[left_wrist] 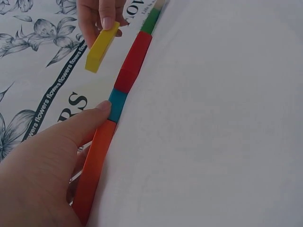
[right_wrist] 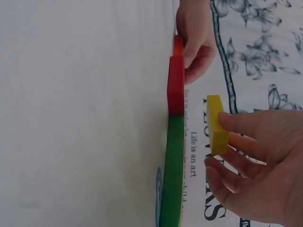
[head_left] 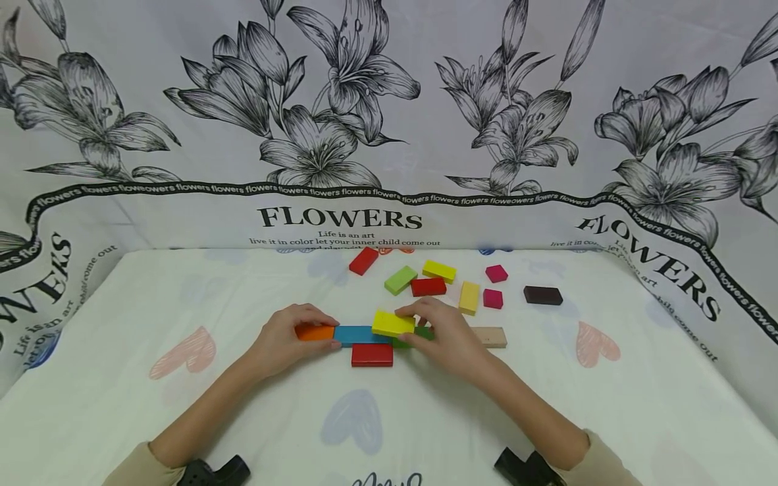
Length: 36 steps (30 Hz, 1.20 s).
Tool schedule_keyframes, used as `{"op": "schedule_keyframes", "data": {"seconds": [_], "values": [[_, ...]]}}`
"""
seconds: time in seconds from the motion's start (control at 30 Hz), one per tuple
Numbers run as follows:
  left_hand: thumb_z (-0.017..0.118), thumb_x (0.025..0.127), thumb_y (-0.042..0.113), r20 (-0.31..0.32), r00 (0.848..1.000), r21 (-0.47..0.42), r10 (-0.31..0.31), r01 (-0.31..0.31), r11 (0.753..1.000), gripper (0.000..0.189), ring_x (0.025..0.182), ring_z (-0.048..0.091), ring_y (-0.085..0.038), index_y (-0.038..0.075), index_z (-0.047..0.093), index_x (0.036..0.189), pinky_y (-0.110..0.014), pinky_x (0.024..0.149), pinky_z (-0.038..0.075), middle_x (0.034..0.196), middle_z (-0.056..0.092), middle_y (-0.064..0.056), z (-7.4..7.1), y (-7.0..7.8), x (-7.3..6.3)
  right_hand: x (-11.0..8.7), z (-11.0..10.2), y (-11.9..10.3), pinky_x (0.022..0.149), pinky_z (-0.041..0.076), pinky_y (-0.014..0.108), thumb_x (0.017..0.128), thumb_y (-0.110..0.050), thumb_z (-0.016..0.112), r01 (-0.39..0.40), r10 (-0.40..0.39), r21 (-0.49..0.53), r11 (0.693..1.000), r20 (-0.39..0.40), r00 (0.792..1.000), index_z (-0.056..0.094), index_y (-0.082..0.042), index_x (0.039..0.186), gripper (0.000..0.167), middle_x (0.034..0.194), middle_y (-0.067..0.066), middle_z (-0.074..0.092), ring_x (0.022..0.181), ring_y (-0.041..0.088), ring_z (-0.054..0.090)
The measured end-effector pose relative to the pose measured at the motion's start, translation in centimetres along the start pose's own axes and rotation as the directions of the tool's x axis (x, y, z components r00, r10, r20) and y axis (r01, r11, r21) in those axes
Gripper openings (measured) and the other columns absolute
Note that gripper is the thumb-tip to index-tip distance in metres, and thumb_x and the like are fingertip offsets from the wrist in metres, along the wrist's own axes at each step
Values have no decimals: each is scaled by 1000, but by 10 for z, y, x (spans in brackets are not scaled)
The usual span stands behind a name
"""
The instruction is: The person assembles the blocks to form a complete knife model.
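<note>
My left hand (head_left: 275,345) grips an orange block (head_left: 315,333) from both sides, its fingertips right at the joint with a blue block (head_left: 352,335). From there a row continues right through a green block (right_wrist: 173,161) to a plain wooden block (head_left: 492,337). A red block (head_left: 372,356) lies along the near side of the row, in front of the blue. My right hand (head_left: 446,341) pinches a yellow block (head_left: 390,322) by its right end, thumb on the near side; in both wrist views this block (left_wrist: 102,47) hangs apart from the row, on its far side.
Behind the row lie loose blocks: two red, including one (head_left: 363,261) farthest back, a light green one (head_left: 400,280), two yellow ones, two small pink ones (head_left: 493,298) and a dark brown one (head_left: 543,295). A flower-printed cloth (head_left: 340,155) rises at the back.
</note>
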<state>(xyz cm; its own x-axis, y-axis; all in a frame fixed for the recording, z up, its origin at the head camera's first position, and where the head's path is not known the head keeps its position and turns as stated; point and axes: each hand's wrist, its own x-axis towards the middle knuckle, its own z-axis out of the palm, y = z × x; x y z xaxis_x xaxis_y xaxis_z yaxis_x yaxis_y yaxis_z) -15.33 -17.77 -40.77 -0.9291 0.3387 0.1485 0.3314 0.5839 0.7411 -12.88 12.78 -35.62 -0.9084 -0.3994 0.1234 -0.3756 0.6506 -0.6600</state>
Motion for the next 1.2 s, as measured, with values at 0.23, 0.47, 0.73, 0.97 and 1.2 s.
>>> {"op": "schedule_keyframes", "data": {"seconds": [0.23, 0.47, 0.73, 0.97, 1.2], "values": [[89, 86, 31, 2, 1000, 1, -8, 8, 1000, 25, 109, 61, -19, 23, 83, 109, -41, 92, 53, 107, 75, 9, 0, 0, 0, -8, 3, -10, 86, 58, 25, 94, -14, 80, 7, -8, 23, 1000, 68, 998, 74, -11, 131, 37, 120, 4, 71, 101, 19, 61], [89, 86, 30, 3, 1000, 4, 0, 0, 1000, 25, 109, 62, -20, 23, 83, 109, -42, 93, 53, 107, 75, 9, 1, 1, 0, -14, 7, -13, 87, 57, 26, 95, -15, 80, 34, -39, 46, 998, 125, 991, 74, -9, 131, 37, 119, 4, 72, 101, 18, 61], [89, 85, 29, 5, 1000, 16, 7, -7, 1000, 26, 107, 62, -20, 22, 83, 110, -42, 92, 52, 107, 75, 8, 0, 0, 1, -16, 12, -14, 88, 58, 28, 96, -13, 79, 39, -55, 82, 996, 198, 979, 74, -11, 131, 36, 120, 2, 71, 101, 18, 61], [88, 86, 29, 4, 1000, 19, 12, -12, 1000, 25, 108, 62, -19, 23, 83, 110, -41, 92, 52, 106, 75, 10, -1, 0, 1, -17, 18, -13, 85, 56, 22, 95, -12, 80, 66, -89, 104, 992, 234, 968, 75, -12, 129, 34, 114, -2, 70, 99, 14, 60], [88, 86, 29, 7, 1000, 21, 11, -12, 1000, 26, 108, 62, -19, 23, 82, 110, -40, 92, 53, 107, 75, 9, -1, 0, 1, -16, 22, -13, 82, 55, 21, 94, -10, 80, 62, -94, 125, 990, 262, 960, 75, -9, 127, 34, 109, -1, 68, 97, 15, 58]]}}
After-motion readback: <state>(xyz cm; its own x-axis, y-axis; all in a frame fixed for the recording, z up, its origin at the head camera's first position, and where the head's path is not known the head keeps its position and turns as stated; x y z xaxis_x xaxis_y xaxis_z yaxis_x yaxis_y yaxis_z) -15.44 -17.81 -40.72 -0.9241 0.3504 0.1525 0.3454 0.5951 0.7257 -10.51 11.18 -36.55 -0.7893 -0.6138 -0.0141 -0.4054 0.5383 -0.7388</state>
